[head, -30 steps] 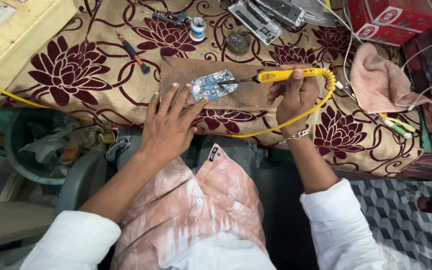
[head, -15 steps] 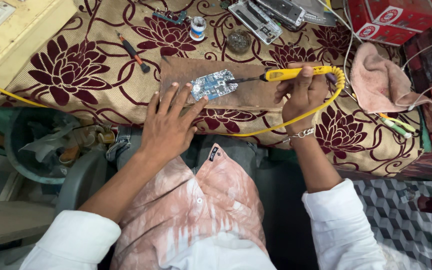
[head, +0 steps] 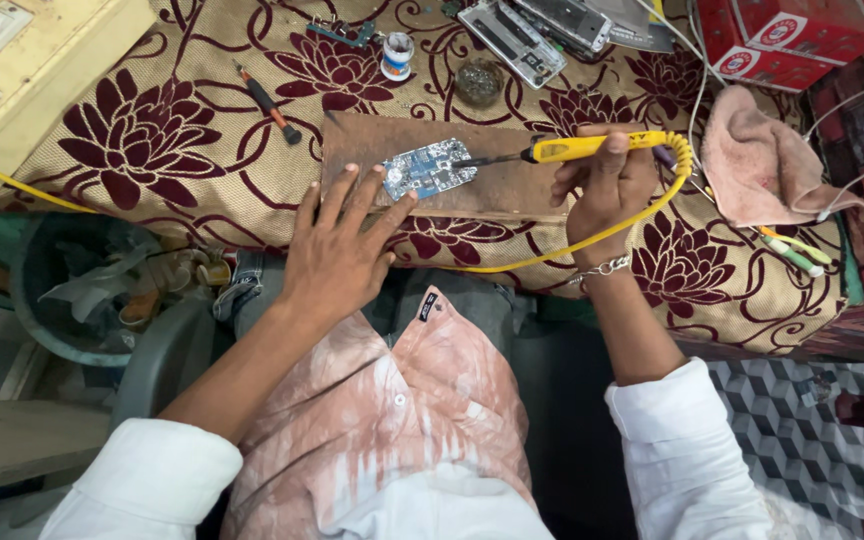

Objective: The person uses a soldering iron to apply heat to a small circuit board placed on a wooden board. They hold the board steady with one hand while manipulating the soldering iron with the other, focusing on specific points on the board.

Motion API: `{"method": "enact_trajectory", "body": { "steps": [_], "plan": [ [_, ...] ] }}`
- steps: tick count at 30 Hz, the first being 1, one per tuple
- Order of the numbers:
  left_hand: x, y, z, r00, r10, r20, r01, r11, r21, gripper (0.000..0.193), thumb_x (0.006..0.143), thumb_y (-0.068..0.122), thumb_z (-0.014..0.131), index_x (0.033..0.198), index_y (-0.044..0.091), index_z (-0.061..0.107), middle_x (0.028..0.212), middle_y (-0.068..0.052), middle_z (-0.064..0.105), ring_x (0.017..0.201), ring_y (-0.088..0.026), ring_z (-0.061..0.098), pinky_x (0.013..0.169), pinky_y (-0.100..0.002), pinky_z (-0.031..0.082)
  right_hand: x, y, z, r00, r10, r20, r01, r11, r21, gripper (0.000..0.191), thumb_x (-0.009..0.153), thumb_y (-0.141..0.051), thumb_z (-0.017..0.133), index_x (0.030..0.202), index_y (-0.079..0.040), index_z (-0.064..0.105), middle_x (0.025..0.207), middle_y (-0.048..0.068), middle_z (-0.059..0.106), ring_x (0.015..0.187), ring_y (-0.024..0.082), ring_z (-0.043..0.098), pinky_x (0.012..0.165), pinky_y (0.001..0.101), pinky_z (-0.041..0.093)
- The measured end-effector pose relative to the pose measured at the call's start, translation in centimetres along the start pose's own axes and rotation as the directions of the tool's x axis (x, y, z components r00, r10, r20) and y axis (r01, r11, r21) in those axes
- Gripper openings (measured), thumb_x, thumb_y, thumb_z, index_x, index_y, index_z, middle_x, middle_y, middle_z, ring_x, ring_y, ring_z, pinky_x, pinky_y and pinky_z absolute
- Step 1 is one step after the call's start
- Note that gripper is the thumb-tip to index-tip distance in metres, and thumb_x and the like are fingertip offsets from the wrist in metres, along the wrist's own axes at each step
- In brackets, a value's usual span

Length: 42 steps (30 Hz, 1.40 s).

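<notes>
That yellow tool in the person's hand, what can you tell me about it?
The soldering iron has a slim yellow handle, seemingly plastic, and a thin dark metal tip. It lies nearly level, tip pointing left onto the small blue circuit board on the wooden block. The right hand grips the handle. A yellow cord loops from its back end and runs down across the flowered cloth.
</notes>
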State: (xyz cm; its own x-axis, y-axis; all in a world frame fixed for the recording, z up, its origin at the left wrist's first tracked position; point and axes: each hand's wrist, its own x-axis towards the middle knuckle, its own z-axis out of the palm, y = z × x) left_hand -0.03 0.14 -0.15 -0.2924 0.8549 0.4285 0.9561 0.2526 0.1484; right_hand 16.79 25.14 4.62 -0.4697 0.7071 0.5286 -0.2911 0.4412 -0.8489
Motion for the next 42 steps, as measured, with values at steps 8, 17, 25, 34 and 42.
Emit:
{"method": "enact_trajectory", "body": {
  "steps": [8,17,25,34,42],
  "plan": [
    [0.0,0.0,-0.1,1.000,0.001,-0.005,-0.001,1.000,-0.004,0.076,0.083,0.032,0.076,0.153,0.029,0.047,0.159,-0.013,0.040,0.148,-0.036,0.033,0.117,-0.062,0.029,-0.1,0.4,0.1,1.000,-0.008,0.015,0.008,1.000,0.015,0.054,0.111,-0.052,0.052,0.113,0.001,0.058,0.075,0.008,0.059,0.063,0.015,0.061,0.052,0.0273,0.053],
    [0.0,0.0,-0.2,1.000,0.004,-0.012,-0.004,1.000,0.000,0.076,0.083,0.031,0.076,0.153,0.029,0.048,0.159,-0.013,0.040,0.148,-0.036,0.033,0.117,-0.062,0.029,-0.2,0.8,0.2,1.000,-0.006,0.023,0.006,1.000,0.025,0.054,0.111,-0.052,0.051,0.114,0.001,0.056,0.075,0.008,0.059,0.062,0.014,0.061,0.052,0.0270,0.052],
    [0.0,0.0,-0.2,1.000,0.006,-0.014,-0.006,1.000,0.002,0.076,0.083,0.031,0.076,0.153,0.029,0.048,0.159,-0.014,0.040,0.147,-0.036,0.033,0.116,-0.062,0.030,-0.4,1.1,0.4,0.999,-0.021,0.026,0.020,0.999,0.043,0.054,0.111,-0.052,0.050,0.116,0.001,0.056,0.076,0.009,0.060,0.064,0.015,0.062,0.053,0.0272,0.053],
    [0.0,0.0,-0.2,1.000,0.002,-0.013,-0.002,1.000,-0.011,0.076,0.083,0.030,0.076,0.153,0.029,0.048,0.159,-0.014,0.040,0.147,-0.037,0.034,0.116,-0.062,0.030,-0.4,1.2,0.2,0.999,-0.018,0.047,0.015,0.998,0.060,0.057,0.110,-0.055,0.049,0.116,0.001,0.056,0.078,0.009,0.060,0.065,0.015,0.062,0.054,0.0283,0.054],
    [-0.1,0.0,-0.1,1.000,0.006,-0.020,-0.006,1.000,-0.003,0.076,0.083,0.030,0.075,0.154,0.029,0.048,0.159,-0.014,0.040,0.148,-0.037,0.034,0.116,-0.062,0.030,-0.2,1.1,-0.1,0.999,-0.002,0.032,0.000,0.999,0.053,0.060,0.108,-0.058,0.052,0.116,0.002,0.055,0.078,0.010,0.060,0.065,0.017,0.063,0.053,0.0286,0.054]
  ]
}}
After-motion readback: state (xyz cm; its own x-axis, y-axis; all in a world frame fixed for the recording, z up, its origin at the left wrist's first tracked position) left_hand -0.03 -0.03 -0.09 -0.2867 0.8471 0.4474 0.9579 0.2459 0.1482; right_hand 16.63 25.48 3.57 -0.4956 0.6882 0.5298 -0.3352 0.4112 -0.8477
